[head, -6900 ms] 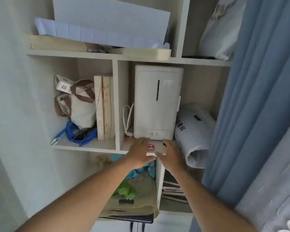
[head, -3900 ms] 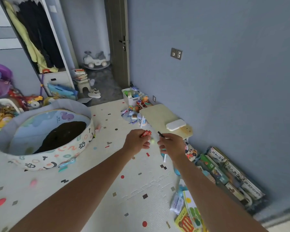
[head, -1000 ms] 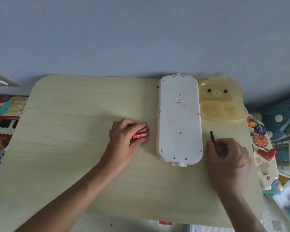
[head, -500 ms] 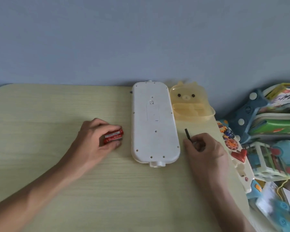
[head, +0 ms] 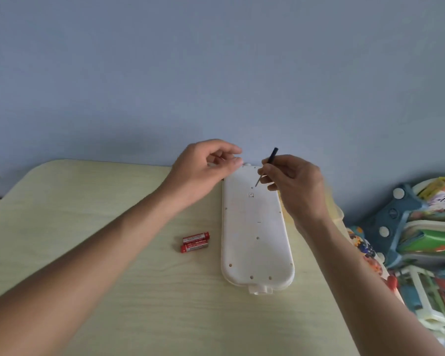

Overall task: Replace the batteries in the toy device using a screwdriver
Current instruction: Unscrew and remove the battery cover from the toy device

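- Fingers (head: 269, 173) of the right hand (head: 297, 187) are pinched shut on the screwdriver (head: 267, 166), whose tip is aimed down and left at a screw hole just below it, near the far end of the toy (head: 254, 227).
- Left hand (head: 203, 167) is held loosely curled and empty, at the toy's far left corner.
- Toy is laid face down near the table's (head: 88, 227) right edge, its long axis running from far edge to near edge.
- Batteries (head: 195, 242) are left just beside its left side.

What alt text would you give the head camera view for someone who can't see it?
A right hand holds a small black-handled screwdriver, tip down, over the far end of a long white toy device lying back-up on a pale wooden table. The left hand hovers, fingers curled, at the device's far left corner, and two red batteries lie beside it.
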Available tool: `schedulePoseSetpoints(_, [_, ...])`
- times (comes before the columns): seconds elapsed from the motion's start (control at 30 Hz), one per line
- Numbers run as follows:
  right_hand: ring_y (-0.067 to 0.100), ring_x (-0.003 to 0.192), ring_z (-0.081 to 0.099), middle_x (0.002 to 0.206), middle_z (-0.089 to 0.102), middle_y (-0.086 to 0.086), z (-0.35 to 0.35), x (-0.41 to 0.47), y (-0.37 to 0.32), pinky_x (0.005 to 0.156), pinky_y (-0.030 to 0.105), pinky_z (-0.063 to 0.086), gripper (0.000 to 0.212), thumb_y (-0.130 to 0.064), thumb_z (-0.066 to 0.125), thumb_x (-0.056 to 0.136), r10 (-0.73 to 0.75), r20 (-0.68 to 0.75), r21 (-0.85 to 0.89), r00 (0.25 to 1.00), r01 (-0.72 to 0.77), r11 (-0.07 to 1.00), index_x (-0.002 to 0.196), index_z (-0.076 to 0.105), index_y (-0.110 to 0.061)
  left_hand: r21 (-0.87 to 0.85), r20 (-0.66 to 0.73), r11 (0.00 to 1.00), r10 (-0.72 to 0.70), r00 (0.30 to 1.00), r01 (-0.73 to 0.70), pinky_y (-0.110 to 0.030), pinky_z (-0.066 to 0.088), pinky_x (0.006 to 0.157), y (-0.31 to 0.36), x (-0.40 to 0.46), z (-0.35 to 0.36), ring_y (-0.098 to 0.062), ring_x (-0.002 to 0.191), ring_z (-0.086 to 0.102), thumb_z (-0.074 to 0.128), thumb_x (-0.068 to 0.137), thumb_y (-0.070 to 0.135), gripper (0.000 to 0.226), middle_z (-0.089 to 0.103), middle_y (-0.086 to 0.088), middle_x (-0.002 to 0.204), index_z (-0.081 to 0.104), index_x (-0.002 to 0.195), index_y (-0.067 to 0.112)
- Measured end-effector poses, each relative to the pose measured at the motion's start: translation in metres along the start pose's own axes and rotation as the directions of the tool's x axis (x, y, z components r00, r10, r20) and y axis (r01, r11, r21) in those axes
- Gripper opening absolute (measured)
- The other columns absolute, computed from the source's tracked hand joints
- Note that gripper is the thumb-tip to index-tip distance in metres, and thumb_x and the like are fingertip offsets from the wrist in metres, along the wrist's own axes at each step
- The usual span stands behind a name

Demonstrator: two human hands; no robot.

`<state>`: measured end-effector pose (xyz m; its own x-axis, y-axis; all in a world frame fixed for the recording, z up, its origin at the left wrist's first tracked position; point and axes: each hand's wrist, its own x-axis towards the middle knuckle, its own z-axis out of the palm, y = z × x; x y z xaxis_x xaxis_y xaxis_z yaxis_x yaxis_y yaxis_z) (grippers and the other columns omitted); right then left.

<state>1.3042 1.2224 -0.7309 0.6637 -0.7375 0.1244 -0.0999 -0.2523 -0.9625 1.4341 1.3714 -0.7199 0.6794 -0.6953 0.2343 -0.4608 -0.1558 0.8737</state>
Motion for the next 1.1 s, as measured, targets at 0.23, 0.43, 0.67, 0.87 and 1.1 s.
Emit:
schedulePoseSetpoints(0.23, [0.013, 0.068, 0.069, 0.081, 0.077, 0.008, 0.009, 0.011, 0.029, 0.067, 0.028, 0.059, 0.015, -0.005, 0.06, 0.094, 0.005, 0.027, -0.014, 1.0, -0.005, 1.0, 0.094, 0.074, -0.012, -0.048, 0.085, 0.999, 0.02, 0.996, -0.016, -0.009, 0.044, 0.075, 0.001, 0.03, 0.04, 0.009, 0.068, 0.055, 0.072, 0.091, 0.024, 0.028, 0.065, 0.015, 0.084, 0.074, 0.118, 0.019])
schedulePoseSetpoints(0.43, [0.013, 0.066, 0.067, 0.078, 0.076, 0.008, 0.009, 0.011, 0.032, 0.069, 0.031, 0.059, 0.018, -0.004, 0.058, 0.095, -0.025, 0.065, -0.03, 0.998, 0.027, 0.999, 0.092, 0.075, -0.01, -0.101, 0.087, 0.995, -0.018, 0.996, 0.027, -0.028, 0.054, 0.092, -0.006, 0.035, 0.053, -0.002, 0.084, 0.067, 0.074, 0.089, 0.021, 0.024, 0.076, 0.006, 0.096, 0.077, 0.113, 0.018])
schedulePoseSetpoints(0.67, [0.01, 0.065, 0.066, 0.077, 0.075, 0.002, 0.013, 0.007, 0.037, 0.071, 0.032, 0.057, 0.017, -0.002, 0.058, 0.094, -0.049, 0.085, -0.062, 0.995, 0.054, 0.997, 0.093, 0.074, -0.01, -0.157, 0.057, 0.988, -0.009, 0.998, 0.018, -0.031, 0.057, 0.09, -0.017, 0.036, 0.056, -0.007, 0.081, 0.07, 0.072, 0.088, 0.009, 0.017, 0.077, 0.002, 0.091, 0.079, 0.103, 0.015])
schedulePoseSetpoints(0.87, [0.009, 0.067, 0.065, 0.079, 0.075, 0.003, 0.013, 0.006, 0.039, 0.072, 0.03, 0.056, 0.017, -0.004, 0.056, 0.096, -0.055, 0.077, -0.044, 0.996, 0.059, 0.997, 0.096, 0.073, -0.01, -0.188, 0.028, 0.982, -0.001, 1.0, 0.006, -0.034, 0.058, 0.089, -0.021, 0.038, 0.062, -0.008, 0.079, 0.071, 0.073, 0.087, 0.007, 0.016, 0.078, 0.003, 0.088, 0.079, 0.099, 0.015])
schedulePoseSetpoints(1.1, [0.007, 0.067, 0.064, 0.083, 0.075, 0.004, 0.016, 0.007, 0.039, 0.068, 0.021, 0.053, 0.017, -0.004, 0.055, 0.096, -0.057, 0.05, -0.058, 0.997, 0.06, 0.996, 0.097, 0.072, -0.008, -0.207, 0.015, 0.978, 0.0, 1.0, 0.003, -0.031, 0.058, 0.086, -0.022, 0.041, 0.066, -0.009, 0.081, 0.072, 0.074, 0.086, 0.007, 0.016, 0.078, 0.002, 0.089, 0.08, 0.095, 0.018])
